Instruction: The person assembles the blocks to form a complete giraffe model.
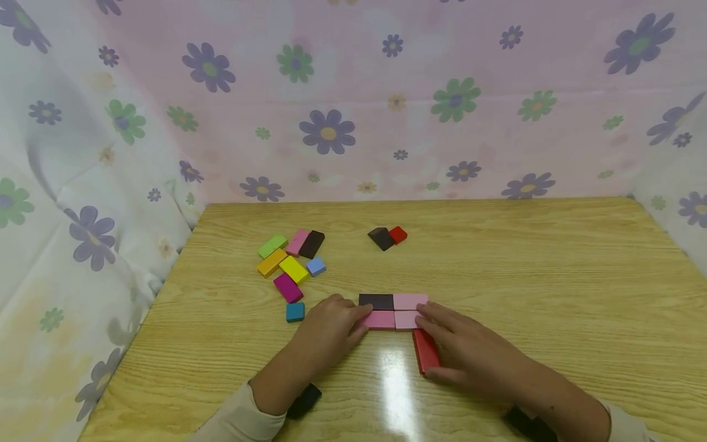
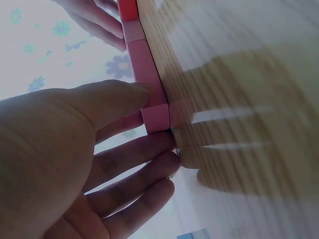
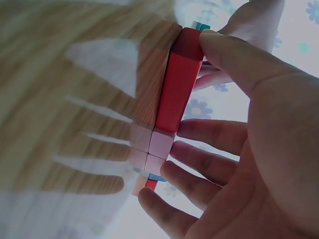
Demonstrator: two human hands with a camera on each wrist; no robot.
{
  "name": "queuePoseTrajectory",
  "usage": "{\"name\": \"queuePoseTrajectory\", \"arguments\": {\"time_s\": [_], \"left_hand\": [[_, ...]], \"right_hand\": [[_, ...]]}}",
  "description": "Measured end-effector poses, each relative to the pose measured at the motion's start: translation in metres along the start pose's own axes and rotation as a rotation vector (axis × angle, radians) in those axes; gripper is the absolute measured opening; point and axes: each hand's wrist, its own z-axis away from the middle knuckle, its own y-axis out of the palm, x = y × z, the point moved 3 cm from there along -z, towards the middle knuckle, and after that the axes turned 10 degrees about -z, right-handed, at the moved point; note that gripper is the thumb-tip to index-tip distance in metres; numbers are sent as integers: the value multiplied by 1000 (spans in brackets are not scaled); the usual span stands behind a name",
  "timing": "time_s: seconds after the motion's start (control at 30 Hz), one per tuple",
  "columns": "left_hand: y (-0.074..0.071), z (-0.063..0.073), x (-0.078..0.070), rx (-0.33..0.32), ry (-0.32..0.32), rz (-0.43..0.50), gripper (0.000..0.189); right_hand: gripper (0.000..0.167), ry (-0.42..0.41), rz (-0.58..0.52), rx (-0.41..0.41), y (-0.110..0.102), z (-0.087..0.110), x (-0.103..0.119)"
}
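On the wood-grain table point(image 1: 552, 264), the right hand point(image 1: 480, 353) spreads nearly straight fingers, its thumb touching a long red block point(image 1: 424, 352). Left of the red block, the left hand point(image 1: 329, 325) pinches a bright pink rectangular block point(image 1: 381, 320), which forms a rectangle with two pale pink rectangular blocks point(image 1: 410, 301) and a black rectangular block point(image 1: 376, 301), beyond the red block.

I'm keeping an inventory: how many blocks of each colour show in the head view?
Pink blocks: 4
Black blocks, including one wedge: 3
Red blocks: 2
Blue blocks: 2
Magenta block: 1
Orange block: 1
Yellow block: 1
Lime green block: 1
Total: 15 visible
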Motion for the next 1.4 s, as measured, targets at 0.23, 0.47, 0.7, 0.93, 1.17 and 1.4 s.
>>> {"name": "queuePoseTrajectory", "arguments": {"time_s": [0.23,0.47,0.7,0.93,1.17,1.4], "left_hand": [[-1,0,-1,-3,-6,-4,33],[-1,-1,-3,11,-31,14,39],[-4,-2,5,31,-113,69,45],[-22,-1,45,-88,-210,-19,40],[-30,5,91,-6,-346,-58,49],[-27,17,115,65,-369,-39,48]], "right_hand": [[75,-12,9,-5,0,-1,0],[74,-27,9,-20,0,0,-1],[74,-21,4,-12,2,2,-3],[74,-43,16,-15,3,0,-4],[74,-50,7,-24,2,0,-4],[74,-48,-2,-25,1,0,-4]]}}
